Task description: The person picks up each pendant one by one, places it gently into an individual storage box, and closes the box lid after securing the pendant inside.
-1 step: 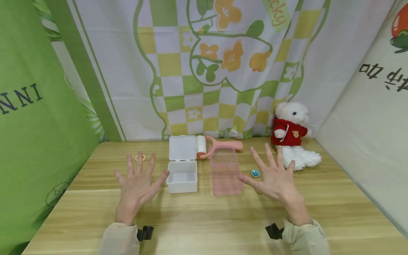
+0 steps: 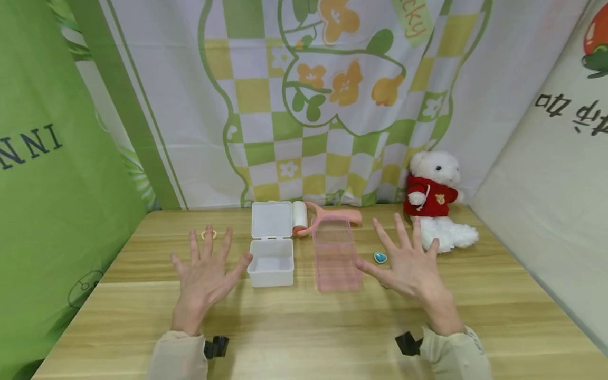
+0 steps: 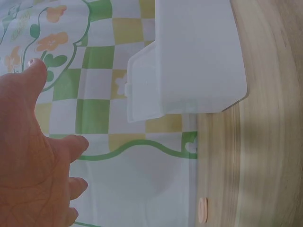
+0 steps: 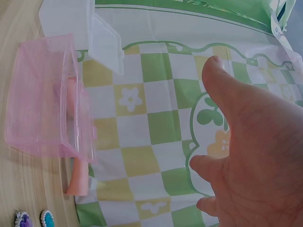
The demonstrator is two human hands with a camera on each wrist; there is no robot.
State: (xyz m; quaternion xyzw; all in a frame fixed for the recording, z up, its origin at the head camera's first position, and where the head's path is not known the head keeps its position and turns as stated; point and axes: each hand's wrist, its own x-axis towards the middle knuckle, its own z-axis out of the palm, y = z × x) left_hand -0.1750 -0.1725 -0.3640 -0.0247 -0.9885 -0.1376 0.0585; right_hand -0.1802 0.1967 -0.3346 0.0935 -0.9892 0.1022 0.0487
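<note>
My left hand [image 2: 204, 279] hovers palm down with its fingers spread and holds nothing. Just right of its thumb stands a white plastic box [image 2: 271, 278], its hinged lid flipped back. Fingers also spread and free of any object, my right hand [image 2: 412, 269] is raised over the table's right side. Beside its thumb is a transparent pink box [image 2: 337, 274] with its lid tilted back. A blue gem [image 2: 380, 257] with a pale rim lies by the right fingers. The right wrist view also shows a purple gem [image 4: 22, 221], mostly hidden by the hand in the head view.
A lint roller [image 2: 332, 214] with a pink handle lies behind the boxes. At the back right sits a white plush toy [image 2: 434, 195] in a red top. A small tan ring [image 2: 214, 234] is beyond the left fingertips. Patterned cloth [image 2: 304, 158] borders the wooden table [image 2: 304, 332].
</note>
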